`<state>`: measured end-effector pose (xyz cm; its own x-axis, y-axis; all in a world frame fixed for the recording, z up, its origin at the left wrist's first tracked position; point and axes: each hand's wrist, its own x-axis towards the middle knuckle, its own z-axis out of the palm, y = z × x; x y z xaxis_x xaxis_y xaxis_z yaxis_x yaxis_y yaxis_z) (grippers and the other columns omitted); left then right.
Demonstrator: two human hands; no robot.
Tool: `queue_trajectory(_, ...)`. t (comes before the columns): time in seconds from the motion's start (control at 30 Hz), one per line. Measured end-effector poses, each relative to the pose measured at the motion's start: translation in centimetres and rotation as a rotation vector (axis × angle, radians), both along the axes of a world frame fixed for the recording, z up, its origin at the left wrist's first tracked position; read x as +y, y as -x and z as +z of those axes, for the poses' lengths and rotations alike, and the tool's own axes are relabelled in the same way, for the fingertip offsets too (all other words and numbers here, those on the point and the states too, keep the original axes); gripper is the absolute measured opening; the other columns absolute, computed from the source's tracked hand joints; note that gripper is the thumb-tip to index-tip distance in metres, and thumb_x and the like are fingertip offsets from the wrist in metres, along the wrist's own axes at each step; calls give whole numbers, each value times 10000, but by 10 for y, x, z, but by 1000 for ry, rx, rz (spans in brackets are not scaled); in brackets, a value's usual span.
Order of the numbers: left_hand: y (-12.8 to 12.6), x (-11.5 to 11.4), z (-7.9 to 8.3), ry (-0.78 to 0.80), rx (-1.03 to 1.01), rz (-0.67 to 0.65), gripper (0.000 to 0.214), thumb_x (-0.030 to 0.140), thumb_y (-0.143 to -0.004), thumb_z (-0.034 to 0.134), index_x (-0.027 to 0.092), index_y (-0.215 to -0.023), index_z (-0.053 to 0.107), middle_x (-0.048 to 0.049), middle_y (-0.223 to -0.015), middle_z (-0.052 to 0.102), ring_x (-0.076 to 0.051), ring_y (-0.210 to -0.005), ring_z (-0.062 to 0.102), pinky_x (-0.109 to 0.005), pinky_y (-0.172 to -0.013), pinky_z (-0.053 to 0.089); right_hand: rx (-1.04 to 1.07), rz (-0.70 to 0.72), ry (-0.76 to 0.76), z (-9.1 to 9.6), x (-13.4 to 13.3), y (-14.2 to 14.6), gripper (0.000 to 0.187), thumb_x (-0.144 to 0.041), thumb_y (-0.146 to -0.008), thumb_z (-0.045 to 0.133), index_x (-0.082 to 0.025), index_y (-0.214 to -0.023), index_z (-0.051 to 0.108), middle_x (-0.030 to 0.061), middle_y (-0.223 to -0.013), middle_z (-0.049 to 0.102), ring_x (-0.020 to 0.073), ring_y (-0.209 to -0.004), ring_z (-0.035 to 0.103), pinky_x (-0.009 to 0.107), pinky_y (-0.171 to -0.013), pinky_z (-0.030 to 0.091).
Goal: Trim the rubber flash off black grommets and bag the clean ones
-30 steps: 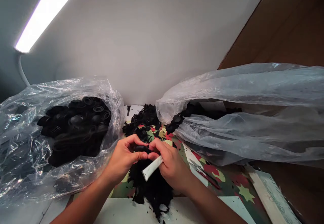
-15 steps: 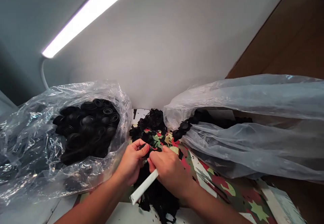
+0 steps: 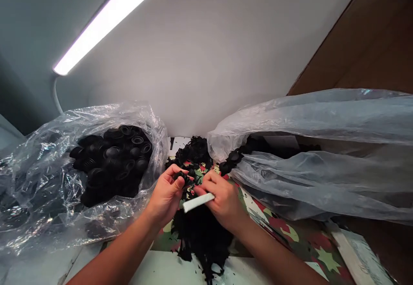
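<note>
You look mid-piece to me. Your left hand has a small black rubber part pinched between thumb and fingers, out in front of you, just off centre toward 11 o'clock. Your right hand has its fingers curled round a white stick, free end pointing to about 8 o'clock. Can't tell whether its fingertips actually touch the part, or what's at the stick's other end.

As for progress, taking your hands as the middle of the clock: the clear bag at 9 to 10 holds a big load of neat-looking black parts, which I'd guess are the done ones. At 2 to 3, more pieces spill from the mouth of the cloudy bag, and they look rougher, so I'd count those as left. No idea how many sit deeper in.

Plenty seems done already, judging by the black scraps heaped at 6 on the table, plus another dark heap at 12. The part in your fingers looks ragged, so I'd call it unfinished.
</note>
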<state>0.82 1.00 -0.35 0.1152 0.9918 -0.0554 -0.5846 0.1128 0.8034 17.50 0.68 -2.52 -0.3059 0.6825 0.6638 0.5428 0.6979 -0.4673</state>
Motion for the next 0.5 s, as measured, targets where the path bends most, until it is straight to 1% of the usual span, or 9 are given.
queue_trajectory(0.07, 0, -3, -1, -14, 0, -15, 470, 371, -462, 1002, 165, -713, 662, 16, -689, 695, -103, -659, 627, -198, -661, 476, 149, -5, 96, 0, 3, -5, 295, -280, -1008, 534, -205, -745, 644, 17, -800, 589, 145, -693, 579, 266, -635, 455)
queue_trajectory(0.1, 0, -3, -1, -21, 7, -19, 471, 368, -459, 1003, 164, -705, 658, 19, -693, 695, -101, -662, 631, -195, -666, 476, 209, -11, 113, 1, 2, -6, 230, -261, -992, 560, -209, -796, 669, 16, -823, 597, 149, -721, 596, 267, -659, 475)
queue_trajectory(0.17, 1, -3, -2, -40, 36, -23, 481, 370, -445, 1006, 163, -700, 655, 21, -690, 691, -106, -665, 639, -199, -669, 477, 292, -30, 98, 3, -1, -5, 115, -217, -957, 602, -218, -894, 698, 19, -857, 621, 159, -767, 622, 276, -692, 505)
queue_trajectory(0.2, 0, -3, -3, -52, 62, -23, 485, 378, -442, 1005, 163, -706, 659, 20, -685, 687, -112, -656, 636, -205, -658, 475, 313, -30, 81, 5, -4, -3, 100, -197, -945, 610, -222, -935, 706, 22, -869, 637, 162, -782, 633, 281, -699, 517)
queue_trajectory(0.37, -2, -3, -6, -117, 247, 18, 473, 409, -447, 991, 162, -716, 691, 20, -657, 659, -116, -598, 569, -217, -579, 431, 295, 23, 9, 14, -13, 2, 171, -154, -930, 598, -235, -1020, 719, 40, -882, 717, 173, -786, 675, 303, -699, 555)
queue_trajectory(0.5, -2, -2, -9, -153, 385, 46, 365, 312, -493, 969, 168, -709, 712, 10, -653, 658, -135, -616, 558, -227, -578, 426, 167, -6, -94, 14, -14, 1, 173, -139, -956, 570, -220, -1012, 711, 49, -873, 741, 175, -771, 688, 311, -694, 535)
